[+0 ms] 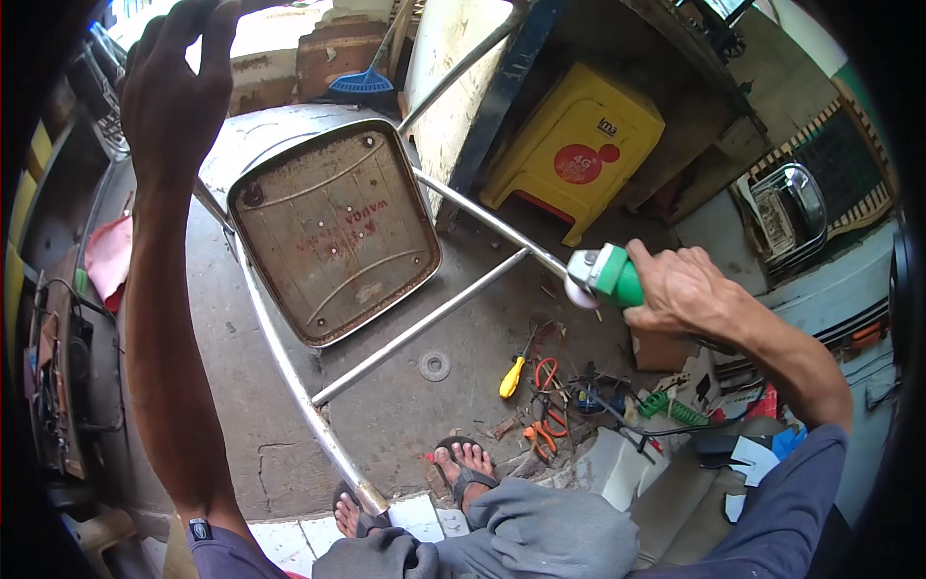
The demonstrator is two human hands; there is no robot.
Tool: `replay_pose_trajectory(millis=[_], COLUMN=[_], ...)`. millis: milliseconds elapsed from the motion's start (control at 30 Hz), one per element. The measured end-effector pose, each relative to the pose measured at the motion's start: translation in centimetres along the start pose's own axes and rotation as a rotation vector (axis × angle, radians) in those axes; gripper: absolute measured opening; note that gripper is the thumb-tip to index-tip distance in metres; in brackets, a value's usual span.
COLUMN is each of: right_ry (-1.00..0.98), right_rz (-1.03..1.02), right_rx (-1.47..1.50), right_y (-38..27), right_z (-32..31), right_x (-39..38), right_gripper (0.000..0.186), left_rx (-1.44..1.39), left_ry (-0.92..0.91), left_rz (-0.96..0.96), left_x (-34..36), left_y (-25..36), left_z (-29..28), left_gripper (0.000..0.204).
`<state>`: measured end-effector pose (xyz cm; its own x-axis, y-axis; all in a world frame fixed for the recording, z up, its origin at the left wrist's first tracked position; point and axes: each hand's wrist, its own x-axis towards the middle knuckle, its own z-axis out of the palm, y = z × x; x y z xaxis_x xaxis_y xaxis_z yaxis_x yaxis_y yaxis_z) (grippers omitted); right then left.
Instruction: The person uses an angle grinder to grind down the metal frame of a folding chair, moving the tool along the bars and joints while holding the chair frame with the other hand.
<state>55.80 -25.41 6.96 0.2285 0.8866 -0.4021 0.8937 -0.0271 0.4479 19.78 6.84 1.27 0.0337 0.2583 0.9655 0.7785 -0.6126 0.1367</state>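
From the head view I see my right hand (690, 289) with its fingers clamped around the green body of an angle grinder (608, 276). The long axis of the grinder runs almost level, and its grey head with the disc points to the left, away from my fingers, touching the metal tube of an overturned chair frame (415, 333). My left hand (178, 92) is raised far up on the left, fingers spread apart and holding nothing that I can see. The rusty underside of the chair seat (333, 232) lies between both hands. Below the right fingers, a yellow screwdriver (511, 378) and orange pliers (550, 425) lie on the floor.
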Motion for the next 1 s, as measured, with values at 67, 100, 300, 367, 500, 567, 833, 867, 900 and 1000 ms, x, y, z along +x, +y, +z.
replay_pose_trajectory(millis=[67, 100, 300, 367, 500, 567, 833, 867, 900, 1000], right_ry=[-0.016, -0.048, -0.171, -0.114, -0.101, -0.183, -0.058, -0.077, -0.101, -0.171], right_rz=[0.028, 0.055, 0.036, 0.022, -0.063, -0.063, 0.089, 0.105, 0.126, 0.157], right_rx=[0.002, -0.012, -0.116, -0.155, -0.246, -0.304, -0.144, -0.056, -0.007, 0.1], right_y=[-0.7, -0.9, -2.0, -2.4, -4.6, -5.9, -4.1, -3.4, -3.0, -3.7], right_z=[-0.5, -0.9, -1.6, -0.2, 0.9, 0.9, -0.9, -1.1, -1.4, -2.5], right_x=[1.7, 2.5, 1.4, 2.4, 3.5, 3.3, 4.8, 5.1, 5.4, 6.3], right_gripper=[0.059, 0.061, 0.063, 0.066, 0.077, 0.082, 0.068, 0.069, 0.069, 0.069], left_rx=[-0.014, -0.065, -0.257, -0.244, -0.239, -0.22, -0.073, -0.008, -0.022, -0.064], left_ry=[0.038, 0.068, 0.217, 0.231, 0.178, 0.188, 0.288, 0.304, 0.301, 0.265], left_rz=[0.061, 0.047, 0.02, 0.021, -0.016, -0.035, -0.113, -0.143, -0.131, -0.092], left_x=[-0.1, -0.3, 0.0, 0.1, 0.0, 0.0, 0.1, 0.3, 0.6, 1.0], left_y=[-0.8, -0.9, 2.4, 2.4, 3.5, 4.6, 3.0, 2.9, 2.6, 1.1], left_z=[0.3, 0.5, 0.1, 0.3, -0.9, -1.7, -1.1, -1.1, -1.3, -1.6], left_gripper=[0.037, 0.032, 0.011, 0.01, 0.01, 0.011, 0.015, 0.015, 0.016, 0.017])
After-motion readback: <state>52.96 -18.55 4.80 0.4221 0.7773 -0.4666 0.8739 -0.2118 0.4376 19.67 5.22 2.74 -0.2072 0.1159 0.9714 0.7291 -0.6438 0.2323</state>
